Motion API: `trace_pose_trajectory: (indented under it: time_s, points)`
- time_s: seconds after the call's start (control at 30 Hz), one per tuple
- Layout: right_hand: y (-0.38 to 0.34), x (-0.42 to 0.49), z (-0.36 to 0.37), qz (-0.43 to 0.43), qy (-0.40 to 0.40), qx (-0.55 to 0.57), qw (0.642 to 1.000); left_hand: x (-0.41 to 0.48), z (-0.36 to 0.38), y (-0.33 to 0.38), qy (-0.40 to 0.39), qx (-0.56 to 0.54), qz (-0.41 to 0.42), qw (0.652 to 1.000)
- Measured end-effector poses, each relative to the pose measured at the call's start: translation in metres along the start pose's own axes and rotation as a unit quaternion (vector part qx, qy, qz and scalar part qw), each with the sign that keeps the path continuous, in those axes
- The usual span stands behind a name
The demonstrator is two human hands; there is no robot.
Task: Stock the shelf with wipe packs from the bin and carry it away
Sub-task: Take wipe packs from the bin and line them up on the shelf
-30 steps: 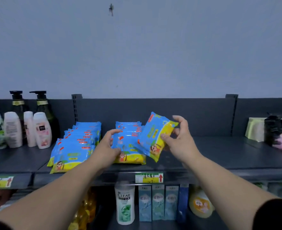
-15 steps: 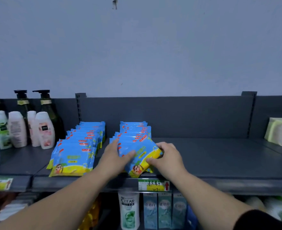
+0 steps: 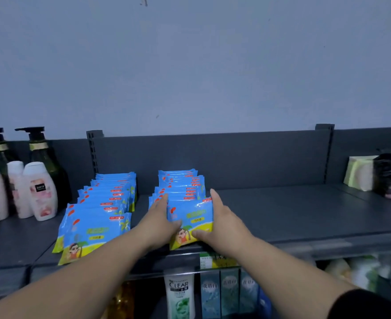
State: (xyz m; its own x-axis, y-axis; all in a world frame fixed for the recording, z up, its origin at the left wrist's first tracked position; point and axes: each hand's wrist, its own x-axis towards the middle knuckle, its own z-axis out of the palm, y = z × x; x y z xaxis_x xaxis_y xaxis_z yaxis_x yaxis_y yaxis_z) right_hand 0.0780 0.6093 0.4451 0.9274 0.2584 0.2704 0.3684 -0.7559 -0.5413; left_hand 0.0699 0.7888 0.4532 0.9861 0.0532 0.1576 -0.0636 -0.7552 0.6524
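Right, both hands on the front wipe pack, at the front lip of the top shelf.

Far left: two dark pump bottles with white lotion bottles in front of them. Next, the left row of wipe packs, overlapping front to back. Left hand: fingers straight along the pack's left edge, thumb lying on its face. The pack leans against the right row of wipe packs, bottom edge at the shelf lip. Right hand: fingers straight along the right edge, thumb bent over the lower face. So each hand grips one side of the pack. Under the lip, a price label, and below it a Clear bottle. Far right, well apart: a pale green pack touching a dark package.
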Motion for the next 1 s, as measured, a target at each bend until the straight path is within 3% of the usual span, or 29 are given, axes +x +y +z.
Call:
trace_pose_trajectory:
  time_s: [0.17,0.57,0.8,1.0]
  points:
    - [-0.013,0.0,0.009,0.003,0.022,-0.06,0.998,0.002,0.004,-0.006,-0.014,0.034,-0.002,0.999]
    - [-0.019,-0.001,0.014,-0.01,-0.034,-0.031,0.999,0.001,0.006,-0.006,-0.005,0.073,0.015,0.997]
    - [-0.01,-0.016,0.011,0.011,0.04,-0.069,0.997,-0.007,0.017,-0.002,0.0,0.074,0.049,0.996]
    - [0.012,-0.049,-0.01,0.04,0.102,-0.106,0.988,-0.031,0.028,0.018,0.077,0.147,0.074,0.983]
